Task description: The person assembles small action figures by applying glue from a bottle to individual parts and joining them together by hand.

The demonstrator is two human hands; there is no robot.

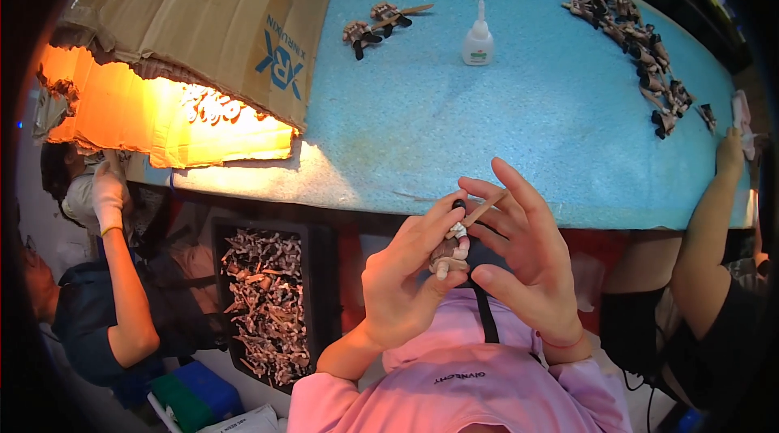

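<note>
A white glue bottle (478, 42) stands on the blue foam table (503, 124). Left of the bottle is a cardboard box (203, 19). Right of it lies a row of small figures (633, 35). Below the table's edge sits a black tray (272, 303) of pieces.

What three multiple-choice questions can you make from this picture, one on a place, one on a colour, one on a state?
1. Where does the glue bottle stand?
A. on the mat
B. in the tray
C. on the cardboard

2. What colour is the mat?
A. red
B. blue
C. green

3. How is the figurine held?
A. by both hands
B. lying on the mat
C. by one hand

Answers: 1 A, it stands upright on the mat. 2 B, the foam is light blue. 3 A, left hand and right hand both grip it.
</note>
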